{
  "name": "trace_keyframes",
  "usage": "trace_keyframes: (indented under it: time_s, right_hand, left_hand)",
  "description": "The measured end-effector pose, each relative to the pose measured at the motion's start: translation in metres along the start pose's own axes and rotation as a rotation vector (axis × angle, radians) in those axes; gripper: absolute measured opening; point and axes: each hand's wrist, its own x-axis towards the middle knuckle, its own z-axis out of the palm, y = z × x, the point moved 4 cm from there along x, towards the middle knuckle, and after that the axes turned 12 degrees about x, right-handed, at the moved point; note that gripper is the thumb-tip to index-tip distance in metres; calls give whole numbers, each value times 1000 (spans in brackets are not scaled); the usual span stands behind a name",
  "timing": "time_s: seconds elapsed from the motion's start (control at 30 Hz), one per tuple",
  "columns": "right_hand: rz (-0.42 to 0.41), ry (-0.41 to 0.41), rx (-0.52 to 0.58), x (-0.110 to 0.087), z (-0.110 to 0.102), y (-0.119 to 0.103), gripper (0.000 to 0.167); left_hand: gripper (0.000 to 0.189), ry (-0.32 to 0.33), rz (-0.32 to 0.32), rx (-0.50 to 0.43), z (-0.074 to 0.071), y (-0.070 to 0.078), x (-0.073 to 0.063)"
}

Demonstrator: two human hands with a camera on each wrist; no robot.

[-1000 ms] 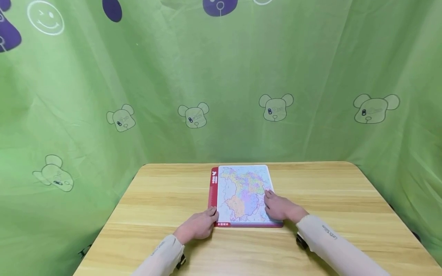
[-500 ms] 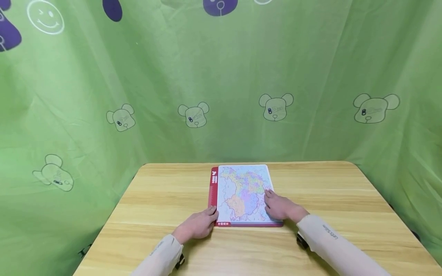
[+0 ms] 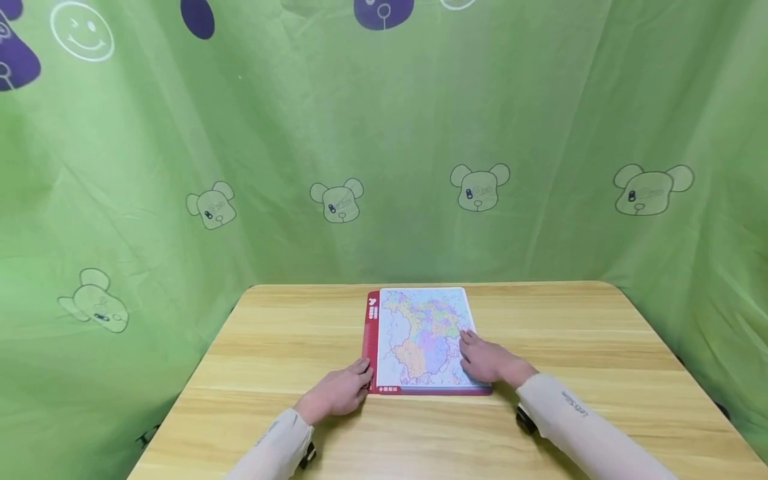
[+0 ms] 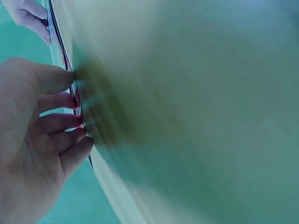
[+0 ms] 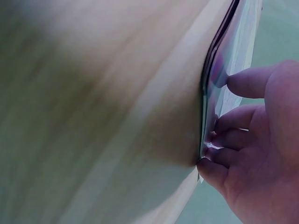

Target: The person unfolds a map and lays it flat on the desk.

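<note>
A map board (image 3: 420, 337) with a multicoloured map and white border lies flat on the wooden table. Beneath it, a red-edged board (image 3: 371, 340) shows along the left side and the near edge. My left hand (image 3: 337, 393) touches the red board's near left edge; in the left wrist view its fingertips (image 4: 77, 158) meet that edge from the side. On the opposite side, my right hand (image 3: 489, 360) rests at the map board's right edge, with extended fingers. The right wrist view shows its thumb (image 5: 250, 83) on the surface and the other fingertips along the rim.
The wooden table (image 3: 288, 333) extends around the boards on every side. Behind it hangs a green curtain (image 3: 408, 133) printed with bear heads, which also closes off the left and right sides.
My left hand has slid slightly left, away from the map board's white border and towards the outer red edge. The right hand and both boards stay in place.
</note>
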Motion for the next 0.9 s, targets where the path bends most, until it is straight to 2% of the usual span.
trace_keyframes:
  time_s: [0.27, 0.47, 0.9]
  right_hand:
    - [9, 12, -2, 0, 0, 0, 51]
    - [-64, 39, -63, 2, 1, -10, 51]
    - [-230, 36, -116, 4, 7, -65, 48]
  left_hand:
    - [46, 1, -5, 7, 4, -3, -1]
    - [45, 0, -10, 9, 4, -4, -1]
    - [45, 7, 0, 17, 1, -3, -2]
